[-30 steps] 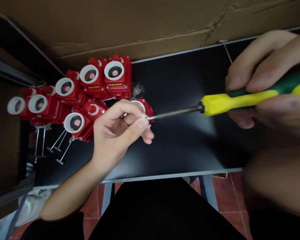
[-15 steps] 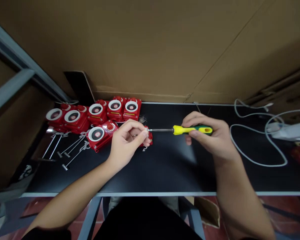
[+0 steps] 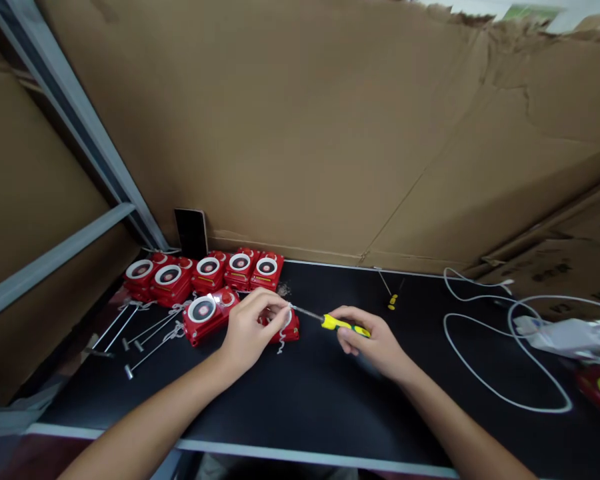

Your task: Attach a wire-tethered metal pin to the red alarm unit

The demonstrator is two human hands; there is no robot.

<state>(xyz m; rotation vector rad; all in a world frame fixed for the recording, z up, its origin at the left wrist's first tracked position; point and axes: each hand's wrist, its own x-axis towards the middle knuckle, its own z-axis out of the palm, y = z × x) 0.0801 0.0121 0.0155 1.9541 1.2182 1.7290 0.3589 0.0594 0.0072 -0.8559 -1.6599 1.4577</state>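
Note:
My left hand (image 3: 253,333) is closed in a pinch on a small red device (image 3: 286,331) lying on the black table (image 3: 330,400), thumb and fingers at its top edge. My right hand (image 3: 373,343) grips a screwdriver with a yellow and green handle (image 3: 343,325). Its metal shaft points left and its tip meets the red device at my left fingertips. A white cord hangs from the device.
Several red devices with white rings (image 3: 205,277) are grouped at the table's back left, with metal pins (image 3: 130,333) on cords in front. A dark phone (image 3: 191,232) leans on the cardboard wall. A small screwdriver (image 3: 390,297), white cable (image 3: 485,347) and white adapter (image 3: 560,333) lie right.
The camera has pulled back and tilted up, so the hands look smaller and more cardboard wall shows. Both hands keep the same hold on the device and screwdriver.

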